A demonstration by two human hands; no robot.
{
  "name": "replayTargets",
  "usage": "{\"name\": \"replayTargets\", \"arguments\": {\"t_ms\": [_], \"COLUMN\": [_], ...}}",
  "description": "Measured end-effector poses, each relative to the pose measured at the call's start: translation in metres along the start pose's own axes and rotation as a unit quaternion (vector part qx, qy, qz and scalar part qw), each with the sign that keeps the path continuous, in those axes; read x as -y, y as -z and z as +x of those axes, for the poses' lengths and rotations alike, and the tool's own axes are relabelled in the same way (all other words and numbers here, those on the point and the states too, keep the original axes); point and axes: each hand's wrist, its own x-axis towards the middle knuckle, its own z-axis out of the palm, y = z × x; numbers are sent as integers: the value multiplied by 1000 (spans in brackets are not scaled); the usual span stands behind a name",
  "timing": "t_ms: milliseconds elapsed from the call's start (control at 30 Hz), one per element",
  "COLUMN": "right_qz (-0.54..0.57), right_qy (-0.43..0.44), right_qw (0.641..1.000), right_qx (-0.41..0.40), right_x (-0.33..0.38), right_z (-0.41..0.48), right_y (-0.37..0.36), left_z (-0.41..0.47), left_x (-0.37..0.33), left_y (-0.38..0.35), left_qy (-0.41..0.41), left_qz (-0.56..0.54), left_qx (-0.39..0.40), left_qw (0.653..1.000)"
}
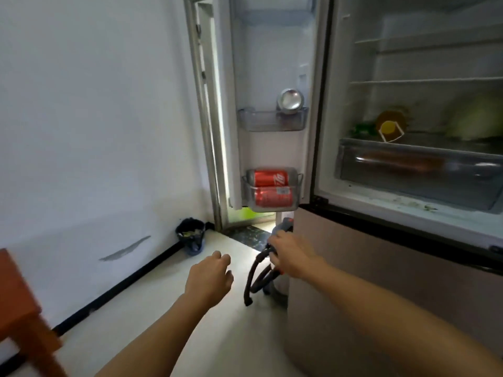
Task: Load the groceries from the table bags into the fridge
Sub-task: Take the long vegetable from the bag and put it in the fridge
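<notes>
The left hand (209, 276) hung loosely curled, empty. Above and right of it, two cola cans (270, 189) lay in the door bin (298, 183). The right hand (288, 254) overlapped a black hose (253, 278), grip unclear; the fridge (381, 198) stood open beyond it. Best free both hands before fetching more

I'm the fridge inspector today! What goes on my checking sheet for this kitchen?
Surface: pale floor; no bags seen.
Job's things: fridge open; two red cans lying in the lower door bin; silver can in the upper bin; greens on a shelf.
Clutter: vacuum cleaner beside the fridge.
Grippers: left hand open, empty; right hand at the vacuum's top, grip unclear.
Cables: black hose looped by the vacuum.
Surroundings: white wall, waste bin, red-brown table corner.
</notes>
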Motion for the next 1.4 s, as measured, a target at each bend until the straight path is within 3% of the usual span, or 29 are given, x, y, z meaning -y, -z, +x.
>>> {"name": "replayTargets", "arguments": {"t_ms": [200, 400, 633, 900, 1400], "right_qz": [0, 44, 98, 83, 113], "right_qy": [130, 259, 386, 459, 561], "right_qw": [992, 965, 917, 884, 819], "right_qx": [4, -3, 2, 24, 47], "right_x": [182, 413, 678, 850, 1147], "right_z": [32, 39, 25, 46, 162], "right_y": [-20, -33, -38, -58, -124], "left_z": [-113, -260, -427, -516, -578], "left_x": [148, 312, 483, 605, 874], "left_y": [49, 114, 190, 205, 235], "left_qy": [122, 232, 359, 437, 508], "left_qz": [31, 81, 144, 139, 137], "left_qx": [-26, -29, -11, -15, -39], "left_qw": [992, 969, 922, 888, 849]}}
